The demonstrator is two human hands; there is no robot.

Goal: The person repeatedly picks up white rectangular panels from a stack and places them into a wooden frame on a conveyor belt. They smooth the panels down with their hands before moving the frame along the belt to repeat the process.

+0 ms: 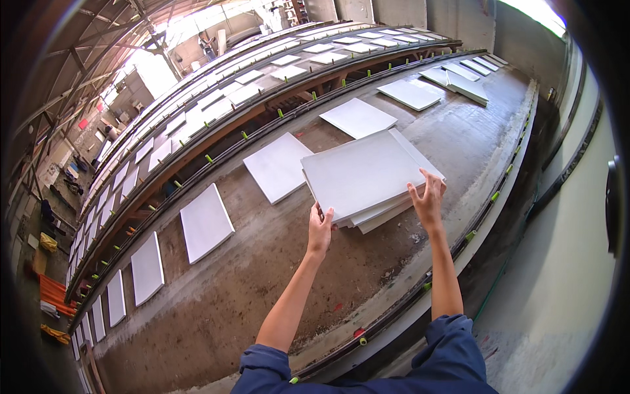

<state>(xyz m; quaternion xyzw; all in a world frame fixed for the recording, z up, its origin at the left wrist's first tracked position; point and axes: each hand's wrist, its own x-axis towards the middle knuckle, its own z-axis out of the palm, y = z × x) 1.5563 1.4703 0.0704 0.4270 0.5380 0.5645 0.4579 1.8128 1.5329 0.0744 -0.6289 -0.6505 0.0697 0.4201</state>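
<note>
A stack of flat white rectangular panels [380,222] rests slightly fanned on the long table. At its near left corner, my left hand [321,231] is closed around the edge of the top panel [361,169], thumb on the upper face and fingers partly hidden below. My right hand [429,199] grips the near right corner, its fingers bent over the edge. Beyond the stack lies a single white panel [358,118], and another panel [277,167] lies to its left, partly behind the stack.
The stained brown table [216,328] has a rail with green pegs [471,235] along its near edge. More panels [207,223] lie spaced out leftward, others [410,94] toward the far right. Parallel tables [262,82] with white panels stand beyond. A pale wall [558,276] rises at right.
</note>
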